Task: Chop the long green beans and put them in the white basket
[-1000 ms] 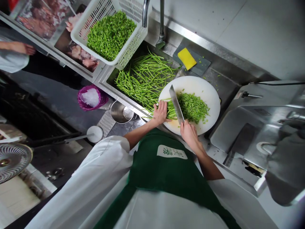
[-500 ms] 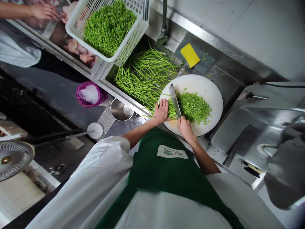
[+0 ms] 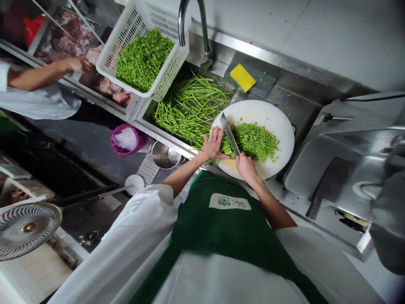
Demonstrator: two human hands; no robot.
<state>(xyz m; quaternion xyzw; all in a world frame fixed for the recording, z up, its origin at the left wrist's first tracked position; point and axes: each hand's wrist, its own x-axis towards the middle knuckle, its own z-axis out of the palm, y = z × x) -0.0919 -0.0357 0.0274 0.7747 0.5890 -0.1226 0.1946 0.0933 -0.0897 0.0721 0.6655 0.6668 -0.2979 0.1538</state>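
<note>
On a round white cutting board [image 3: 283, 120], my right hand [image 3: 247, 166] grips the handle of a kitchen knife [image 3: 229, 134]. Its blade stands between uncut green stalks and a heap of chopped green pieces [image 3: 257, 141]. Just left of the blade, my left hand [image 3: 212, 145] lies over the stalks' ends with fingers spread and thumb stretched toward the knife. Long thin green stalks [image 3: 190, 107], whose exact kind I cannot tell, run from a steel sink basin onto the board.
A white plastic basket [image 3: 155, 90] of chopped greens stands over the sink, beside a curved faucet [image 3: 206, 46]. Behind the board lies a yellow sponge or cloth [image 3: 243, 77]. A co-worker's hand [image 3: 80, 64] touches raw meat [image 3: 109, 89] at left. A pot [image 3: 164, 156] sits below.
The view has shifted and turned slightly. My left hand's fingers have spread and the thumb has moved out. The knife stays in my right hand. The co-worker's arm shows further in.
</note>
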